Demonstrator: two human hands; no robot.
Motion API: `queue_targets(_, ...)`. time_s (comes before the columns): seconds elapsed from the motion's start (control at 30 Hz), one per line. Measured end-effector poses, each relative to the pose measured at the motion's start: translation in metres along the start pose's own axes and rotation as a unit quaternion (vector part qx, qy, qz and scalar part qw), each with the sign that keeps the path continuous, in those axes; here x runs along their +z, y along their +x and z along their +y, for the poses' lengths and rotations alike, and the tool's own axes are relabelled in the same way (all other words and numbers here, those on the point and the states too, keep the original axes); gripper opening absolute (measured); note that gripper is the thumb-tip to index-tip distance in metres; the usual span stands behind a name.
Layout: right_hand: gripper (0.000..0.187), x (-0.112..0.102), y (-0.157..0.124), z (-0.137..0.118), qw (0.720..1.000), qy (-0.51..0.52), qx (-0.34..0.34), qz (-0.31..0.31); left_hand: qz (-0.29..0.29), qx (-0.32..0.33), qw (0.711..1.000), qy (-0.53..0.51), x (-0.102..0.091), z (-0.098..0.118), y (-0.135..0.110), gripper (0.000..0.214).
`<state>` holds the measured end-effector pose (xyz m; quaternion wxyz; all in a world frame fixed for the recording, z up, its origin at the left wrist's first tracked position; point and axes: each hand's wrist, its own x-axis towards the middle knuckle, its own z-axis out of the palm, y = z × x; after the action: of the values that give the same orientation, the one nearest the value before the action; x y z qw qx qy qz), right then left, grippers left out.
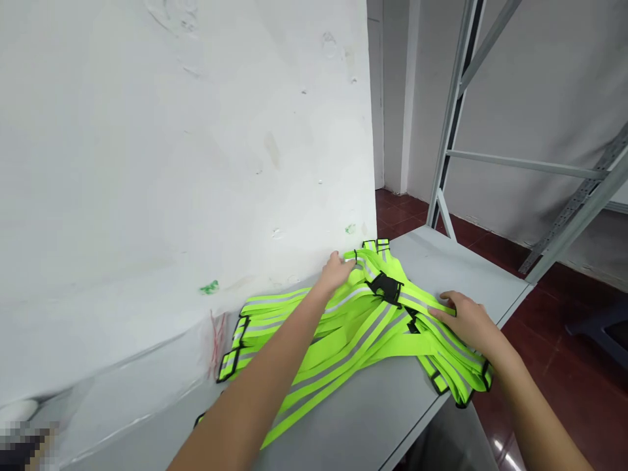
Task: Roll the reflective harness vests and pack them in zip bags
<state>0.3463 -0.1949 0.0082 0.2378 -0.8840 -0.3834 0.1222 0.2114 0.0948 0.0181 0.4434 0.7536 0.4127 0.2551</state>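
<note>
A pile of neon-green reflective strap vests [353,333] with grey stripes and black buckles lies on a grey table [383,418]. My left hand [336,271] reaches to the far end of the pile by the wall, its fingers closed on a strap near a black buckle [385,288]. My right hand [466,320] lies on the right-hand straps, fingers curled and pressing them down near the table's right edge.
A white wall [186,163] rises right behind the table on the left. A grey metal shelf frame [456,118] stands at the far right over a dark red tiled floor [549,340]. A doorway opens behind it.
</note>
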Motion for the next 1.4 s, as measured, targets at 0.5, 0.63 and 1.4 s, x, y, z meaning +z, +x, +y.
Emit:
queue_targets(0.5,0.04,-0.049,-0.019,-0.041,0.918,0.396,0.006,-0.012,0.07,-0.004,0.984,-0.166,0.008,0.006,0.033,0.019)
queue_targets(0.63,0.031,-0.052,-0.045,-0.067,0.858,0.51,0.012,-0.051,0.103,-0.006,0.959,-0.263,-0.02,0.022,0.019,0.017)
queue_targets(1.4,0.029,0.001,-0.095,-0.057,0.964,0.234,-0.101,0.074,-0.063,0.122,0.98,-0.145,0.07,0.085,-0.041,0.03)
